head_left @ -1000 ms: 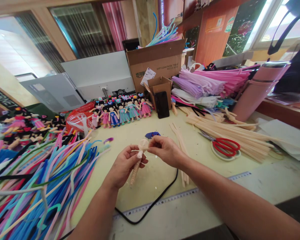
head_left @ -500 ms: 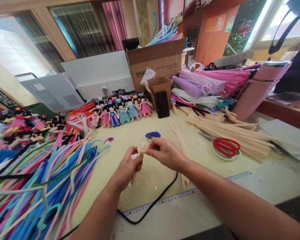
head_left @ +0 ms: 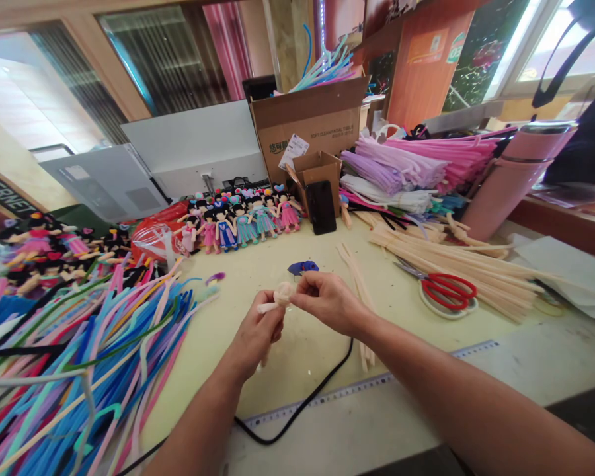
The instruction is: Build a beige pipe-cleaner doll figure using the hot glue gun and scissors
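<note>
Both my hands meet above the middle of the pale yellow table. My left hand is closed round the stem of a cream pipe-cleaner figure, whose lower end pokes out below my fingers. My right hand pinches the round coiled head of the same figure at its top. A small blue piece lies on the table just beyond my hands.
A heap of coloured pipe cleaners fills the left. Finished dolls stand in a row at the back. Red scissors and cream stems lie at right, near a pink bottle. A black cable and ruler run along the front.
My left hand has turned and slid up the stem, so less of the figure shows below it. My right hand has shifted only slightly and still pinches the coiled head.
</note>
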Demonstrator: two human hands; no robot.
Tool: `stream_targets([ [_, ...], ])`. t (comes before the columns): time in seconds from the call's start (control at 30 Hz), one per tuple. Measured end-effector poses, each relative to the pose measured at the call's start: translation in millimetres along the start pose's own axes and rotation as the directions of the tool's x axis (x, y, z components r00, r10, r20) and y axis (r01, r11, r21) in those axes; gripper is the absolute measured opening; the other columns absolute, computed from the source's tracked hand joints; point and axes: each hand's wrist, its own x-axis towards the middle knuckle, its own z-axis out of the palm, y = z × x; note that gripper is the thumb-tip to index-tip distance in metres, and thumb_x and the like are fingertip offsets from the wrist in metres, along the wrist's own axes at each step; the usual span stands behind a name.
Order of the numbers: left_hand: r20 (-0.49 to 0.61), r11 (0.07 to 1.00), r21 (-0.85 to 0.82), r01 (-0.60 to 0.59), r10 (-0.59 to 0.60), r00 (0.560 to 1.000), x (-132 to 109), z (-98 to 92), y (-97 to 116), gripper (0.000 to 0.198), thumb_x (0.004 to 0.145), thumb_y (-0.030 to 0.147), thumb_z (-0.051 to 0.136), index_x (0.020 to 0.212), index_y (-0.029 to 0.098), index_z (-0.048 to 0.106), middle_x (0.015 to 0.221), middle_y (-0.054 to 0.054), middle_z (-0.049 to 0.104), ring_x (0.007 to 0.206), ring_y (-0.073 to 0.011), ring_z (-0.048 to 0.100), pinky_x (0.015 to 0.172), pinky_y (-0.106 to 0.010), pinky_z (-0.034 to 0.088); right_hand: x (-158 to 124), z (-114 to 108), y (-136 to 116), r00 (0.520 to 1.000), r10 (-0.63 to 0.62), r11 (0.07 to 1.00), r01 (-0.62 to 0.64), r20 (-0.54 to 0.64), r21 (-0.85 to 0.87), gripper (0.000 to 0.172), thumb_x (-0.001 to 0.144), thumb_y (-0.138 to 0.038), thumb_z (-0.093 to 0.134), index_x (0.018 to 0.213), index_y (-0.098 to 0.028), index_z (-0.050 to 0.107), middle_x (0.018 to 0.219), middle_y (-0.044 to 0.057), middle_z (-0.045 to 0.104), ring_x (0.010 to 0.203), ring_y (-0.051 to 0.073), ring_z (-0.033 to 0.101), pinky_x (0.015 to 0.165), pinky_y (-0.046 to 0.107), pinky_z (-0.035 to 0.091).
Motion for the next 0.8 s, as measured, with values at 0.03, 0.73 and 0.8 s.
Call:
stream_targets([
  [0.03,0.006,1.000,-0.009,0.005,-0.005,1.000,0,0.1,0,0.030,0.076,0.042,0.067,0.082,0.022,0.046,0.051,0.010,0.041,0.046,-0.0073,0.034,0.045,-0.019,0.027,0,0,1,1.000,-0.001,1.000,0.001,-0.002,0.000,0.029,0.075,-0.039,0.069,0.062,-0.019,0.053,0.054,-0.006,0.047,0.053,0.009,0.039,0.049,0.023,0.028],
  [0.73,-0.040,0.988,-0.145,-0.045,0.039,0.998,4,-1.8,0,0.052,0.070,0.063,0.072,0.076,0.020,0.044,0.056,0.010,0.040,0.041,-0.0022,0.027,0.038,-0.015,0.019,-2,-3,-4,0.997,-0.081,0.992,0.079,0.016,0.096,0.024,0.080,-0.034,0.067,0.066,-0.019,0.055,0.057,-0.006,0.047,0.055,0.009,0.041,0.053,0.023,0.034],
  [0.8,-0.040,0.982,-0.181,-0.061,0.054,0.998,4,-6.0,2,0.049,0.072,0.060,0.073,0.076,0.020,0.045,0.058,0.009,0.043,0.041,-0.0017,0.029,0.038,-0.014,0.020,3,-12,-2,0.991,-0.094,0.985,0.106,-0.097,0.136,0.027,0.084,-0.040,0.062,0.068,-0.019,0.054,0.059,-0.005,0.046,0.056,0.010,0.041,0.053,0.024,0.035],
])
